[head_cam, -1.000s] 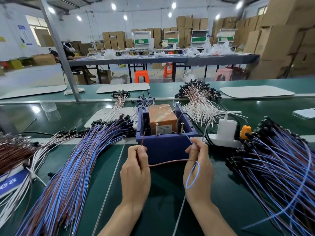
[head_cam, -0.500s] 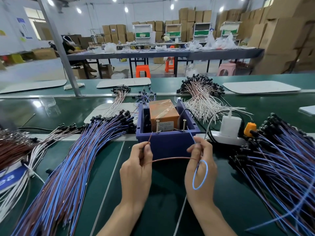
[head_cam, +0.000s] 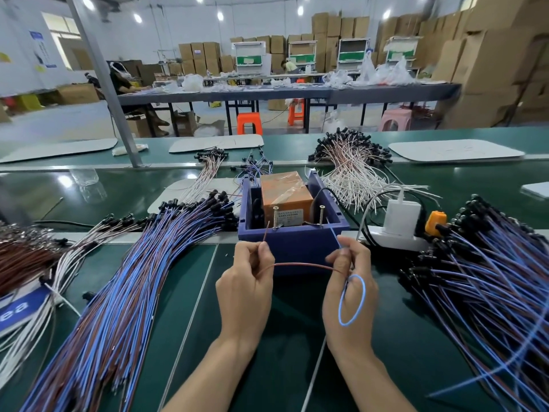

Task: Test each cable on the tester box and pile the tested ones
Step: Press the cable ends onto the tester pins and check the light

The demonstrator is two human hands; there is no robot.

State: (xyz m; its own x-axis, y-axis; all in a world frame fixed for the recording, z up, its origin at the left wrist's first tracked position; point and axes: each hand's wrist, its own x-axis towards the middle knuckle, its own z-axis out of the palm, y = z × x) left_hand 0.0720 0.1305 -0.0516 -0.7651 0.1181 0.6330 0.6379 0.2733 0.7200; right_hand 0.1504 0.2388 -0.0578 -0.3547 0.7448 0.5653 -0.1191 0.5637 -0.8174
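The tester box [head_cam: 292,242] is a purple tray holding an orange block, with two upright screws at its near wall. My left hand [head_cam: 246,289] pinches the brown wire end of one cable [head_cam: 300,264], its tip pointing up close to the left screw [head_cam: 274,217]. The same cable's blue wire is pinched by my right hand [head_cam: 349,288], the tip reaching up toward the right screw [head_cam: 322,214], and a blue loop hangs over that hand's back. The brown strand spans between both hands, in front of the box.
A large pile of blue and brown cables [head_cam: 124,281] lies left of the box, another pile [head_cam: 487,281] on the right. A white power strip [head_cam: 395,237] with a charger and orange plug sits right of the box. White cables [head_cam: 353,176] lie behind it.
Both hands have lifted the wire ends a little nearer the two screws. The blue loop has widened over my right hand. The camera has tilted slightly.
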